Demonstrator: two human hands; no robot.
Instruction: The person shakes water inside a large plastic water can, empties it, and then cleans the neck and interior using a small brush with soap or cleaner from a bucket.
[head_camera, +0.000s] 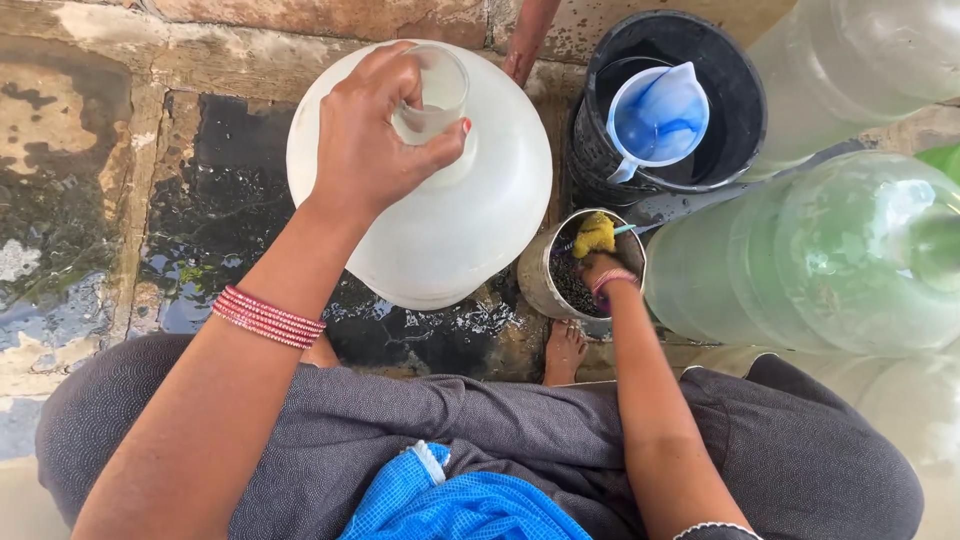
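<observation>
Fingers of your left hand (375, 135) are wrapped tight around the clear neck of a large translucent water jug (440, 215), which stands upright on the wet stone floor (215, 215) near its far edge, just in front of your knees. Your palm hides most of the jug's mouth, so you cannot tell whether it is capped.

Your right hand (603, 268) dips into a small metal pot (545, 278) just right of the jug; its fingers are buried behind the wrist and a yellow scrubber (594, 234), so whether they are closed or spread cannot be told. Something dark fills the pot, too murky to name.

Beyond the pot stands a black bucket (735, 85) with a blue-and-white jug-shaped scoop (658, 115) inside. Greenish water jugs (850, 255) lie crowded along the right edge, cut off by the frame. One bare foot (565, 350) shows between your knees. Another person's hand (524, 55) reaches down at the far edge, mostly out of view.
</observation>
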